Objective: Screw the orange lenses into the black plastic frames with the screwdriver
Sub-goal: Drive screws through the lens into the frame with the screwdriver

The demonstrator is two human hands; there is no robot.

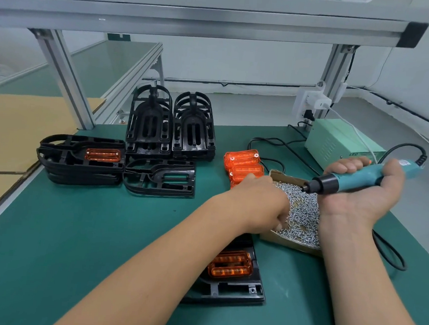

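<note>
Since only the head view is on file, we list from it alone.

- Left hand (259, 201): knuckles up, fingertips sunk among the screws (304, 209) in the cardboard box (286, 239). We cannot tell whether it pinches one.
- Right hand (363, 190): palm up, fingers curled round the electric screwdriver (354, 179). The bit points left over the box.
- Work frame (237, 293): black, flat on the table (76, 229), partly under the left forearm, with an orange lens (230, 265) seated in it. We cannot make out whether its screws are in.
- Spare orange lenses (243, 164): stacked just beside the box.
- Stacked frames (81, 163): far left, with a lens in the top one. An empty frame (161, 176) lies beside them, and two upright stacks (170, 126) stand behind.

Risks, as we judge them:

- A small screw could slip from the fingertips and be lost on the table.
- The forearm could nudge the seated lens off its holes.
- A tilted bit could cross-thread the plastic or skid and scratch the lens.
</note>
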